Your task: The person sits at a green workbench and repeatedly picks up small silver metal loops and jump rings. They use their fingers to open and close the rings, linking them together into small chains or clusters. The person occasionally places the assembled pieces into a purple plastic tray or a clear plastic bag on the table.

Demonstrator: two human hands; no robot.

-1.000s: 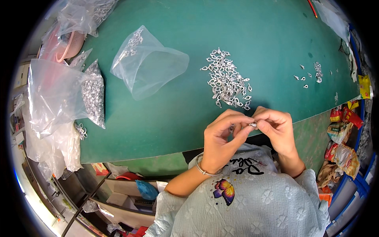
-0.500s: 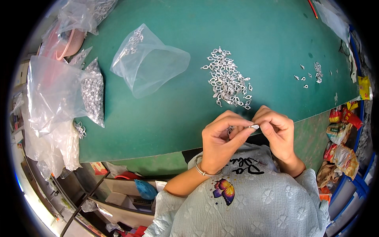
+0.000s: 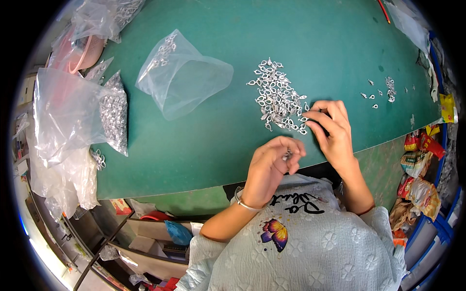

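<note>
A loose pile of small silver teardrop-shaped clasps (image 3: 279, 94) lies on the green tabletop (image 3: 204, 145). At the pile's right edge is my right hand (image 3: 332, 128), index finger and thumb slightly apart beside the outermost clasps, with nothing visible between them. My left hand (image 3: 272, 167) is curled above the near table edge, in front of my chest. Its fingers close loosely around a few silver clasps (image 3: 287, 155), partly hidden in the palm; how many cannot be seen.
Left of the pile lies an open clear plastic bag (image 3: 184, 77) with several clasps inside. A full bag of silver pieces (image 3: 115, 114) and a pink basket (image 3: 90, 53) stand at the far left. Toward the right lies a small group of silver pieces (image 3: 391, 88).
My hands were together, pinching a silver clasp between them. They have parted: the right has moved up to the pile's edge, while the left stays low, curled around clasps.
</note>
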